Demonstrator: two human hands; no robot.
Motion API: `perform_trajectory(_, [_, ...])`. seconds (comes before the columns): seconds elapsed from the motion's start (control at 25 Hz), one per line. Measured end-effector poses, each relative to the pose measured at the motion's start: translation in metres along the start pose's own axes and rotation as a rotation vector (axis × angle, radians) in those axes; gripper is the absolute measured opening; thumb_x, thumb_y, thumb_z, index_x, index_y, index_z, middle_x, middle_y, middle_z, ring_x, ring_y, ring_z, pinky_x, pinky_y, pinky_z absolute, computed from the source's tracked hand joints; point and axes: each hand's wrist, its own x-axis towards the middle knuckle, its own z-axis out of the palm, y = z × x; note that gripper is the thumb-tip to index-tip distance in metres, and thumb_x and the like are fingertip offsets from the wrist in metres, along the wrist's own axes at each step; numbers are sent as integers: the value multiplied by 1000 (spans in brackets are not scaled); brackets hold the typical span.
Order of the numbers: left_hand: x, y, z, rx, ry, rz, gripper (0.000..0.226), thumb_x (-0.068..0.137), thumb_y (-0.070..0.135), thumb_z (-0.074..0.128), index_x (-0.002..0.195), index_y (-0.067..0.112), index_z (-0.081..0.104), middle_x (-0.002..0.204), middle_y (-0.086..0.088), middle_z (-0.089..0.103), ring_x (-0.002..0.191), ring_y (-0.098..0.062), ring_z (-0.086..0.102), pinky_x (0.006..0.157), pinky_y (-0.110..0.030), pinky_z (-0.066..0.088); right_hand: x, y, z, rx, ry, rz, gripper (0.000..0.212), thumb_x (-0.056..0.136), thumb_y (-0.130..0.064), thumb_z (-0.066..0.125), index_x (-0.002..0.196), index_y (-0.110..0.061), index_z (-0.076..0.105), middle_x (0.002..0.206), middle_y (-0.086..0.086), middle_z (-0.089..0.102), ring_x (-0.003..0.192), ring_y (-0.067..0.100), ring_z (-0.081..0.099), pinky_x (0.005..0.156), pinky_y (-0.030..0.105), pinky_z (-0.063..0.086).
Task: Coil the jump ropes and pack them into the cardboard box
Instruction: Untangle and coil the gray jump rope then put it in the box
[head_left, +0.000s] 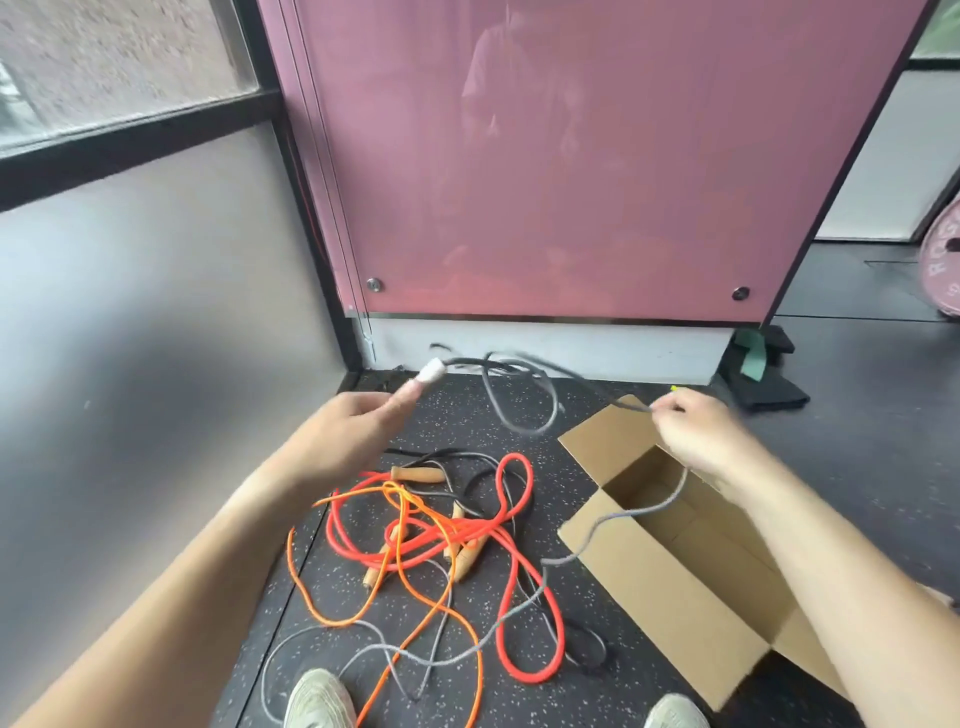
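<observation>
My left hand (358, 421) holds the white handle (432, 370) of a grey jump rope (524, 400), which loops in the air towards my right hand (693, 431). My right hand pinches that grey rope above the open cardboard box (670, 587). From there the rope hangs across the box's flap and trails down onto the floor. A tangle of red rope (514, 525), orange rope (400, 566), black rope (587, 649) and wooden handles (418, 474) lies on the speckled floor between my arms.
A pink glass panel (561, 171) on a white base stands right behind the ropes. A grey wall is on the left. Dark and green items (761, 364) lie at the panel's right corner. My two shoes (319, 699) show at the bottom edge.
</observation>
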Motion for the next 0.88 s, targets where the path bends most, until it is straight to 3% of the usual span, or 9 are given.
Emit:
perform_trajectory(0.16, [2,19,24,-13,-65,131,47,101,58,41,81,21,64,49,15,42,46,-5,36,54,-30,31,-35,-34,35,-51,-197,-443,72,85,-20,62,148,-44,37,145,-7,43,134,14,41,102,27,33])
perform_trajectory(0.24, [2,22,23,-86,-88,163,42,102,55,41,86,27,67,48,15,42,45,-3,38,53,-31,31,-41,-40,47,16,-261,-602,74,84,-26,69,146,-49,36,146,-16,44,135,6,41,111,27,32])
perform_trajectory(0.28, [2,21,23,-104,-112,164,37,103,53,42,88,29,67,50,15,42,45,-3,38,52,-30,33,-42,-41,51,68,-272,-628,64,86,-32,70,140,-50,42,140,-18,50,131,3,46,110,28,36])
perform_trajectory(0.4, [3,15,26,-118,-216,139,20,101,44,49,93,33,63,58,0,54,52,-15,51,58,-35,45,-43,-42,56,171,-184,-629,14,97,-44,61,110,-38,60,104,-14,69,96,4,66,88,33,53])
perform_trajectory(0.48, [4,14,31,-188,-242,106,13,92,38,49,94,34,62,68,-2,65,61,-20,61,69,-42,51,-48,-46,57,173,-162,-698,13,102,-35,54,98,-26,62,85,-9,70,75,7,65,75,33,53])
perform_trajectory(0.56, [5,19,42,-242,-216,82,13,93,39,50,90,35,61,66,9,60,60,-13,55,66,-35,47,-57,-52,60,159,-172,-747,16,103,-27,53,93,-20,62,70,-9,61,61,4,54,61,25,44])
perform_trajectory(0.64, [3,29,54,-201,-193,115,27,102,48,46,91,32,63,55,17,53,52,-2,47,59,-24,40,-60,-57,65,173,-112,-727,18,103,-23,52,93,-16,64,64,-12,55,59,-1,50,55,16,36])
perform_trajectory(0.76, [5,35,61,-168,-184,151,36,105,44,42,90,25,68,52,9,48,49,-13,46,58,-28,41,-57,-62,64,205,116,-668,20,101,-26,54,87,-20,68,67,-14,63,60,-6,56,55,11,39])
perform_trajectory(0.88, [8,28,45,-164,-254,103,35,107,34,44,85,25,69,66,4,63,62,-15,61,70,-32,50,-39,-56,43,237,298,-544,28,100,-35,57,87,-15,72,74,-4,71,70,13,64,65,31,47])
